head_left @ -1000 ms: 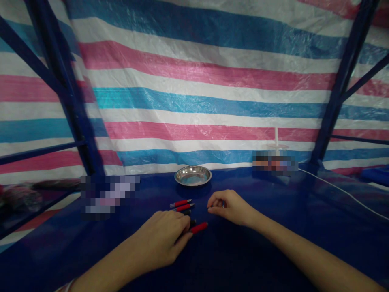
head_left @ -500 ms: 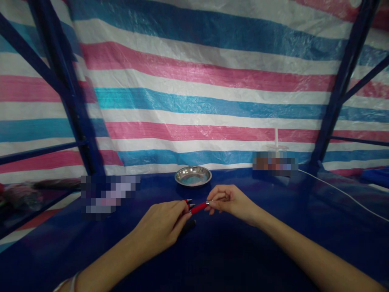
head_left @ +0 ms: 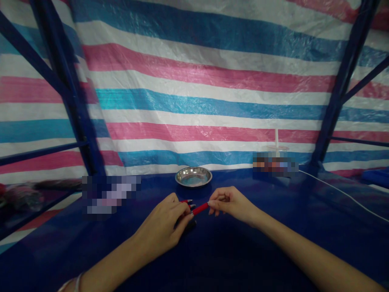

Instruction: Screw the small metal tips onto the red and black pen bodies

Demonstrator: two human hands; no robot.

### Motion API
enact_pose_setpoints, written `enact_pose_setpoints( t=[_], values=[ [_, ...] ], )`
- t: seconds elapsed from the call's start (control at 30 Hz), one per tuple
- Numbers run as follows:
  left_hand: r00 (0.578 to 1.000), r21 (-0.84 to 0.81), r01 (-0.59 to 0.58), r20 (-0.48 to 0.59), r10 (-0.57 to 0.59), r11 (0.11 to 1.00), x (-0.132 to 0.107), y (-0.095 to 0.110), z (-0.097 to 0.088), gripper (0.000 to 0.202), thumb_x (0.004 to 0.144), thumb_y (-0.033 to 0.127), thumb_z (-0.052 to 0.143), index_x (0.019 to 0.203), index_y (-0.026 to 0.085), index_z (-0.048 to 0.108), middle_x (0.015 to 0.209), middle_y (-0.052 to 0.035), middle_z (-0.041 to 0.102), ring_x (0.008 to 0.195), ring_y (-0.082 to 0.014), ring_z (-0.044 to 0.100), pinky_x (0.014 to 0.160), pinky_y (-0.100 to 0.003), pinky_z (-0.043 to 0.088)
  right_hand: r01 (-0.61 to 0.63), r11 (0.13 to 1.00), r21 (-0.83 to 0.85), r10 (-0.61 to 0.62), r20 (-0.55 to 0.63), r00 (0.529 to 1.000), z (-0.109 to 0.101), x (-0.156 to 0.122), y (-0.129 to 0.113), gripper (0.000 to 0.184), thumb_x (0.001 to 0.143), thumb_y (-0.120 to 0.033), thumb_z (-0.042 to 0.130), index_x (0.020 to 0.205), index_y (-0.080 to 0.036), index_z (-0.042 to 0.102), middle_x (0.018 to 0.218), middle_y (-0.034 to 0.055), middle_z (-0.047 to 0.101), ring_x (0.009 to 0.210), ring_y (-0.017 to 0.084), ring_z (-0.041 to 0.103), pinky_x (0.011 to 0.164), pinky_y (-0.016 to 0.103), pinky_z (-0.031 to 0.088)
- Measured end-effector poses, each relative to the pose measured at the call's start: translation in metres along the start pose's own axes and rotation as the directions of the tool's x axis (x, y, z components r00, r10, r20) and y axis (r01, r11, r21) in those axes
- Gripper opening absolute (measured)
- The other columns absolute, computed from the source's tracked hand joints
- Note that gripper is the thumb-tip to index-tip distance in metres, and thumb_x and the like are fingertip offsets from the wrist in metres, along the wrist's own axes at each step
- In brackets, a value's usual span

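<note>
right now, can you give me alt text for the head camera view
Two bare hands meet over a dark blue table, the left hand and right hand each pinching one end of a red pen. More red pens lie just behind, a small metal dish sits farther back, and a striped tarp hangs behind.

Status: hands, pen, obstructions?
Left hand and right hand both pinch red plastic pen. More red pens behind it. Round steel dish beyond, apart.
</note>
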State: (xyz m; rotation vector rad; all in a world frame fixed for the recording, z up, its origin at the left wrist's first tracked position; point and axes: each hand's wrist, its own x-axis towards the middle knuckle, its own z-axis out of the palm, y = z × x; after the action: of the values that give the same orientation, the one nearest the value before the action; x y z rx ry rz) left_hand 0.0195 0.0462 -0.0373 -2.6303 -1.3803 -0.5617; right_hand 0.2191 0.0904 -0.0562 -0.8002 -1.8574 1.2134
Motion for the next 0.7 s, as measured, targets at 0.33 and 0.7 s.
enact_pose_setpoints(
  t=[0.33, 0.7],
  values=[
    [0.999, -0.004, -0.026, -0.035, 0.026, 1.0, -0.0014, -0.0002, 0.0023, 0.022, 0.083, 0.028, 0.037, 0.075, 0.017, 0.055, 0.07, -0.001, 0.05, 0.072, -0.0111, 0.044, 0.061, -0.022, 0.033, 0.018, 0.993, 0.114, -0.019, 0.011, 1.0, 0.0024, -0.0006, -0.0011, 0.031, 0.064, -0.037, 0.062, 0.074, -0.011, 0.05, 0.061, 0.0013, 0.06, 0.05, 0.007, 0.052, 0.052, 0.02, 0.041],
    [0.999, -0.023, 0.039, -0.001, -0.039, 0.999, -0.0002, -0.0026, 0.005, 0.02, 0.083, 0.029, 0.037, 0.079, 0.018, 0.053, 0.075, -0.0014, 0.05, 0.073, -0.0114, 0.044, 0.064, -0.023, 0.034, 0.05, 0.995, 0.086, -0.046, -0.05, 0.998, 0.0016, 0.0006, 0.0021, 0.022, 0.058, -0.024, 0.067, 0.068, -0.011, 0.053, 0.057, -0.0007, 0.058, 0.051, 0.008, 0.054, 0.053, 0.02, 0.043]
  ],
)
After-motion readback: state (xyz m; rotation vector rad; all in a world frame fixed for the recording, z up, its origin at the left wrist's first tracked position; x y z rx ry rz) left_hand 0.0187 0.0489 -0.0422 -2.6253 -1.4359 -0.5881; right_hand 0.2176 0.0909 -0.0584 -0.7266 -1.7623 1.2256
